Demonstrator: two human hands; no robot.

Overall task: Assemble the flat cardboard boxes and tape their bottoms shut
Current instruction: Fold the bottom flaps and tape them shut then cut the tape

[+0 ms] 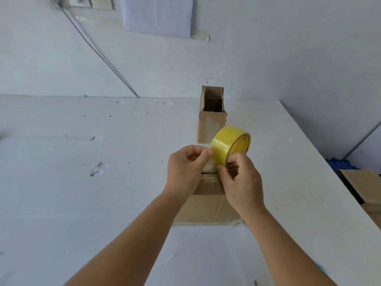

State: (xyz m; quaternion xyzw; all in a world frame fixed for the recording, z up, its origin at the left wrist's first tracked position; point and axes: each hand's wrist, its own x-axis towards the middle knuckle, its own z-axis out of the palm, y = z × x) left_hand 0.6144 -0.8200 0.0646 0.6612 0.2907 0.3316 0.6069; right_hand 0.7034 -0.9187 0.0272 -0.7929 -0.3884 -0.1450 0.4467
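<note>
A yellow tape roll (227, 143) is held above a cardboard box (208, 209) that lies on the white table (82, 182). My right hand (241, 182) grips the roll at its lower edge. My left hand (185, 168) pinches at the roll's left side, where the tape's free end seems to be. Clear tape shows on the box's far end, between my hands. Both forearms hide much of that box. A second box (211, 118) stands upright behind the roll, its top open.
More cardboard (365, 188) lies off the table's right edge, beside something blue (340, 164). A wall with a cable (99, 52) and a taped sheet of paper (158, 15) rises behind the table.
</note>
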